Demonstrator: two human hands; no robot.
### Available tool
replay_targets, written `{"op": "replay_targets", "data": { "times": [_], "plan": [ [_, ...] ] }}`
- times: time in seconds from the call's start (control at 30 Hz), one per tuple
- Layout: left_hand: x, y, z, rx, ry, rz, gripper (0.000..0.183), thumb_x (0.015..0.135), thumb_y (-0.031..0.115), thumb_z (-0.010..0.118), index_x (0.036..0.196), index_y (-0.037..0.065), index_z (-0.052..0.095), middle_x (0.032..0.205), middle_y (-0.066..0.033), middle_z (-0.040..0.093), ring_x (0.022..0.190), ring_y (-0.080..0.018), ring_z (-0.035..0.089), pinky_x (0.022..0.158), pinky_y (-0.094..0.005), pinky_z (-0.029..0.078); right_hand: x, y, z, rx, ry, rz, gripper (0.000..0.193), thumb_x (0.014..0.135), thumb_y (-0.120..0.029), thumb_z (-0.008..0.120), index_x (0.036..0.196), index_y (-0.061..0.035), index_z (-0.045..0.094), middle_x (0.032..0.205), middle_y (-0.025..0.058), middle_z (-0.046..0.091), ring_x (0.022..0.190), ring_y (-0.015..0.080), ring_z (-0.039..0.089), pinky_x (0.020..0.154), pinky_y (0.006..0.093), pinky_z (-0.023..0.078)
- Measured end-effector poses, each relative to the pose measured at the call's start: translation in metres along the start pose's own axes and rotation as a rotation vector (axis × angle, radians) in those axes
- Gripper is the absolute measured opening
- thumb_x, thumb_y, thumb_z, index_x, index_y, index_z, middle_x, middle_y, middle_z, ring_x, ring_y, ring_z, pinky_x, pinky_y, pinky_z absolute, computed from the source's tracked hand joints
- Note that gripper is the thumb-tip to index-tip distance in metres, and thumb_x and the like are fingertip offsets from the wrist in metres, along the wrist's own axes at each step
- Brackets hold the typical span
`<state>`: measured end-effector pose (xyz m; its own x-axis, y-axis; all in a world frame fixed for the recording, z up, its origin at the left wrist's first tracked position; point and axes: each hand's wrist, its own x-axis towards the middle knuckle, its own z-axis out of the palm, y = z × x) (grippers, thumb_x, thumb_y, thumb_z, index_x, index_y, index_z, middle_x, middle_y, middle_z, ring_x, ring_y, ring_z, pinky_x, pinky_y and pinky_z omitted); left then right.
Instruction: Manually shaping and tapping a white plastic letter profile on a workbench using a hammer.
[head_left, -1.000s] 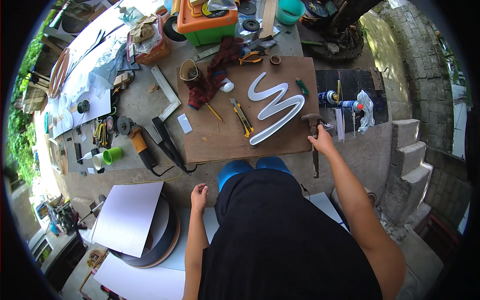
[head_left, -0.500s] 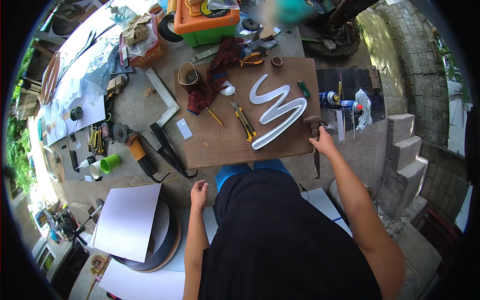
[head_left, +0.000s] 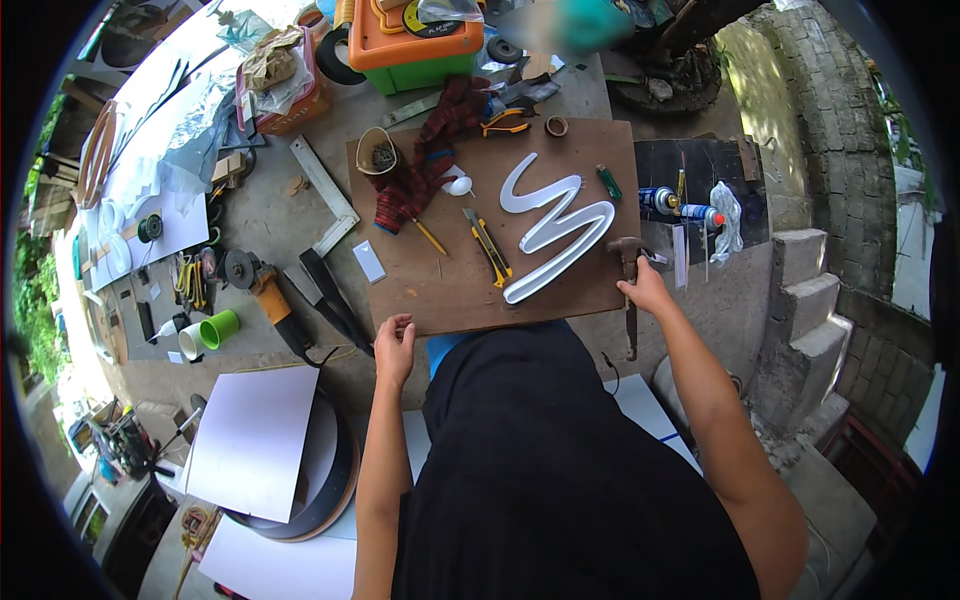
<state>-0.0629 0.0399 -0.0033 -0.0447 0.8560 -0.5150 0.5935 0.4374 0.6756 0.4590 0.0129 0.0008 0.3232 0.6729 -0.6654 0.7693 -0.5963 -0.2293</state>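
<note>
At the right edge of a brown board (head_left: 440, 290), my right hand (head_left: 652, 290) is closed around the handle of a hammer (head_left: 629, 262). The hammer's head points away from me and its handle toward me. My left hand (head_left: 395, 342) is at the board's near left corner, fingers loosely bent and holding nothing I can see. A white zigzag channel-shaped piece (head_left: 560, 222) lies on the board. Left of it are a yellow-and-black utility knife (head_left: 488, 248), a pencil (head_left: 430, 237), a small white rectangular piece (head_left: 369, 261) and red-and-dark gloves (head_left: 405, 195).
A cup of small metal pieces (head_left: 378, 152), orange-handled pliers (head_left: 506, 122) and a green-handled tool (head_left: 608, 182) also lie there. Leftward are a metal square (head_left: 322, 185) and an angle grinder (head_left: 268, 300). Spray cans (head_left: 660, 198) sit at right, beside concrete steps (head_left: 810, 290).
My left hand has moved up and forward to the board's near left corner, its fingers less curled. My right hand has stayed at the hammer with little movement.
</note>
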Motion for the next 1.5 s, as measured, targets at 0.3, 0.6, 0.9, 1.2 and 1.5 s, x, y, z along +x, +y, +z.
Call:
{"op": "replay_targets", "data": {
  "times": [0.3, 0.6, 0.9, 1.2, 1.5],
  "plan": [
    [-0.043, -0.047, 0.038, -0.112, 0.003, -0.243, 0.024, 0.099, 0.014, 0.067, 0.118, 0.0, 0.069, 0.1, -0.0102, 0.073, 0.088, -0.0168, 0.068, 0.081, -0.0312, 0.054, 0.006, -0.002, -0.004, -0.042, -0.044, -0.059, 0.06, 0.081, -0.026, 0.083, 0.118, 0.004, 0.046, 0.109, 0.0309, 0.068, 0.108, 0.0481, 0.066, 0.093, 0.0522, 0.053],
    [-0.042, -0.047, 0.024, -0.243, 0.063, -0.332, 0.03, 0.101, 0.018, 0.065, 0.124, 0.0, 0.066, 0.1, -0.0069, 0.07, 0.08, -0.0118, 0.065, 0.073, -0.026, 0.054, 0.004, -0.001, -0.003, -0.051, -0.055, -0.069, 0.059, 0.081, -0.025, 0.083, 0.118, 0.0042, 0.046, 0.108, 0.0304, 0.068, 0.106, 0.0476, 0.066, 0.092, 0.0527, 0.054],
    [-0.027, -0.012, 0.022, -0.212, -0.027, -0.275, 0.031, 0.101, 0.018, 0.066, 0.123, -0.004, 0.066, 0.105, -0.0114, 0.07, 0.089, -0.0157, 0.067, 0.08, -0.0297, 0.057, 0.002, -0.004, -0.004, -0.009, -0.058, -0.041, 0.057, 0.082, -0.025, 0.082, 0.117, 0.0014, 0.045, 0.11, 0.0295, 0.067, 0.108, 0.0469, 0.066, 0.093, 0.0533, 0.053],
    [-0.032, -0.018, 0.015, -0.108, 0.023, -0.267, 0.029, 0.1, 0.017, 0.067, 0.121, -0.003, 0.067, 0.102, -0.012, 0.073, 0.088, -0.0161, 0.069, 0.078, -0.0299, 0.056, -0.002, -0.008, -0.005, 0.02, -0.046, -0.054, 0.054, 0.084, -0.024, 0.081, 0.116, 0.0014, 0.046, 0.113, 0.0282, 0.066, 0.11, 0.046, 0.065, 0.094, 0.0529, 0.053],
    [-0.026, -0.002, 0.024, -0.112, 0.16, -0.19, 0.024, 0.1, 0.014, 0.066, 0.118, -0.002, 0.069, 0.101, -0.0129, 0.074, 0.09, -0.0181, 0.07, 0.082, -0.0325, 0.056, -0.037, -0.045, -0.038, -0.153, 0.131, -0.235, 0.037, 0.086, -0.022, 0.08, 0.106, -0.0026, 0.057, 0.104, 0.0192, 0.067, 0.102, 0.0383, 0.067, 0.086, 0.0481, 0.054]
  ]
}}
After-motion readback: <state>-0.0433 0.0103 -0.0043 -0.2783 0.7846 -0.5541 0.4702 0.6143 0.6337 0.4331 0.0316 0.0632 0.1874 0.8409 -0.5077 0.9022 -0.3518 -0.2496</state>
